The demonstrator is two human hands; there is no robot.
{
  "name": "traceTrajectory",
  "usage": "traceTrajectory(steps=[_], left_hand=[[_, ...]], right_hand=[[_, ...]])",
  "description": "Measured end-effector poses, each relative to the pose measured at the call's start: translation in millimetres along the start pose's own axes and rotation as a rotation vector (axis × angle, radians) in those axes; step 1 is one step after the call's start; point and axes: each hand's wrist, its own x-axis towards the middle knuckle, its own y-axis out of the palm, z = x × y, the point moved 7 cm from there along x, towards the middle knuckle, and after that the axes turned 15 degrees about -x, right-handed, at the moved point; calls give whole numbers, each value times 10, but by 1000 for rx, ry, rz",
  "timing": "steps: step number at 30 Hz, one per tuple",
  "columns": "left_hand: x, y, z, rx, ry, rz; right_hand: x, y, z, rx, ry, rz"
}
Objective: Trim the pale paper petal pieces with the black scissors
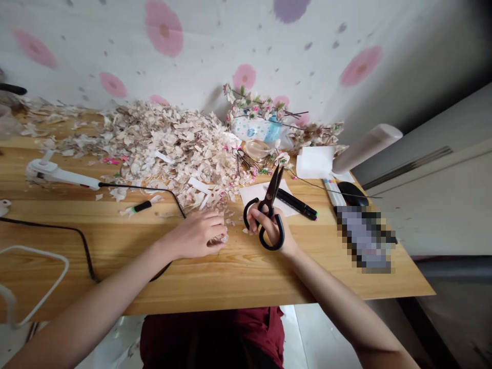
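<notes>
Scissors (272, 190) with black handles are in my right hand (265, 225). Their blades point up and away from me and look nearly closed. My left hand (198, 233) is curled just above the table, palm inward. Some pale petals (219, 239) show at its fingertips, partly hidden by the fingers. Beyond the left hand lies a big heap of pale artificial petals (172, 138). White paper (249, 192) and black markers (298, 204) lie just past the scissors.
A glue gun (63, 174) lies at left, its black cable running behind my left hand. A green-tipped marker cap (142, 206) is nearby. At the back stand a tissue pack (253, 128) and flower sprigs (261, 106). A white roll (367, 146) and computer mouse (352, 193) are at right.
</notes>
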Motion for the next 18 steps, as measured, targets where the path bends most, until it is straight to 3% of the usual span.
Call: traceTrajectory(steps=[6,9,11,14,18], left_hand=[[-8,14,-47,82,105,-35],[-9,-40,-29,66,79,-98],[-8,-132,-9,-71,22,-222],[-37,-240,88,-444,-131,-448],[-60,-151,220,-812,-347,-538]], right_hand=[[7,65,-78,92,-14,123],[10,59,-74,98,-19,130],[8,17,-39,20,-32,68],[-19,-42,55,-162,-84,-58],[-76,70,114,-156,-130,3]])
